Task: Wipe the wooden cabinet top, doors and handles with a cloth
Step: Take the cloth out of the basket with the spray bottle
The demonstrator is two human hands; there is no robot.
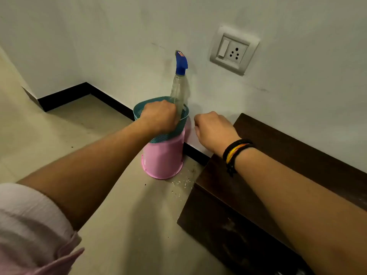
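1. The left hand [158, 116] is reached down into a teal mesh basket [174, 133] set on an upturned pink bucket [162, 157] on the floor; its grip is curled, on what cannot be told.
2. No cloth is seen; it is perhaps inside the basket.
3. A cloth is judged soft and light, best pinched in a bunch.
4. The right hand [214, 132] is held loosely fisted and empty, just beyond the wooden cabinet top [258, 195].
5. A spray bottle [179, 86] stands in the basket and is judged light and easily tipped.
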